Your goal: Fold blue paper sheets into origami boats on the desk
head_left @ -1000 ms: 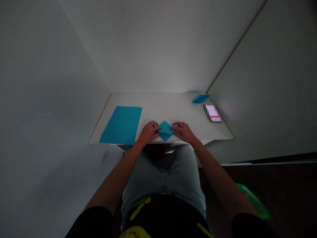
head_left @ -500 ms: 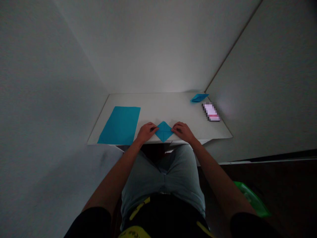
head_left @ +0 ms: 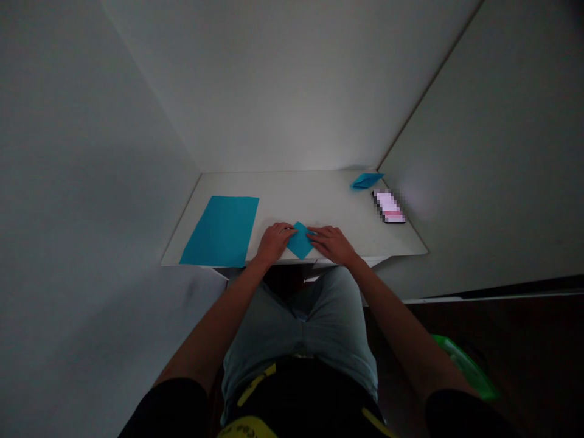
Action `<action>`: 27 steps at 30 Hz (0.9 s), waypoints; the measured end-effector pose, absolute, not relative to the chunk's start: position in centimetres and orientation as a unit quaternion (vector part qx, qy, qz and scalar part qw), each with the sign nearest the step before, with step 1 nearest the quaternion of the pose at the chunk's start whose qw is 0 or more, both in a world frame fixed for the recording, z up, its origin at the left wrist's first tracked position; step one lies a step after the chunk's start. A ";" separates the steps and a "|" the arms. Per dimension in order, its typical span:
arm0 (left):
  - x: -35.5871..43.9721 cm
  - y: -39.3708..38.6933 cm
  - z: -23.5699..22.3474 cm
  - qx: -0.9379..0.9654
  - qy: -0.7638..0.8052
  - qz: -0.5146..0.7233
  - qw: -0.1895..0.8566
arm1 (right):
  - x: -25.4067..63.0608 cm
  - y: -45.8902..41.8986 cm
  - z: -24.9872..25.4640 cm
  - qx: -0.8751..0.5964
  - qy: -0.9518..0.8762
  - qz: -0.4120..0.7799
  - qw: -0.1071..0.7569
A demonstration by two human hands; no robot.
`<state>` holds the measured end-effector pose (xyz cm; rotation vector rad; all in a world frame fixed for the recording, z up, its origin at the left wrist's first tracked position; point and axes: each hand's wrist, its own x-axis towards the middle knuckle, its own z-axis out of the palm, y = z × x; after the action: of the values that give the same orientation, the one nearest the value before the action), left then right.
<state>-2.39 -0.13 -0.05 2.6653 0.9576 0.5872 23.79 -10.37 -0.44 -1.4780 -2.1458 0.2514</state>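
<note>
The left hand point(head_left: 275, 242) and right hand point(head_left: 332, 244) lie flat, not gripping, against the folded blue origami paper point(head_left: 300, 241) at lower centre (light, soft, best pinched at its corners).

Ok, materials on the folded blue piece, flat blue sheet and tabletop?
The folded blue piece looks like thin matte paper: sharp creases, no sheen. The flat blue sheet matches in colour and finish, so likely the same. The white tabletop seems laminate or painted board, smooth with a faint sheen; can't tell which.
</note>
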 end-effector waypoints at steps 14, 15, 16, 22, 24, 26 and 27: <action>-5.3 -3.5 -0.1 0.964 0.214 0.121 0.104 | 23.6 -11.6 0.0 -0.476 -0.846 0.092 0.224; -5.5 -3.6 -0.1 0.964 0.211 0.125 0.108 | 23.6 -11.7 0.1 -0.474 -0.846 0.092 0.226; -5.6 -3.7 -0.2 0.962 0.211 0.128 0.113 | 23.6 -11.8 0.1 -0.471 -0.846 0.095 0.230; -5.1 -3.3 -0.3 0.935 0.251 0.175 0.180 | 23.7 -11.0 0.2 -0.495 -0.786 0.188 0.319; -4.3 -2.7 0.0 0.909 0.290 0.202 0.221 | 23.6 -10.2 0.0 -0.529 -0.721 0.251 0.370; -3.2 -2.1 0.5 0.872 0.334 0.224 0.281 | 23.5 -9.3 -0.3 -0.552 -0.655 0.304 0.417; -2.7 -1.7 0.8 0.850 0.352 0.236 0.313 | 23.4 -8.9 -0.4 -0.556 -0.627 0.322 0.441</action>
<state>-2.67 -1.72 0.80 2.2407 0.9295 0.6212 23.40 -8.93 -0.40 -1.3805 -1.5558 0.7992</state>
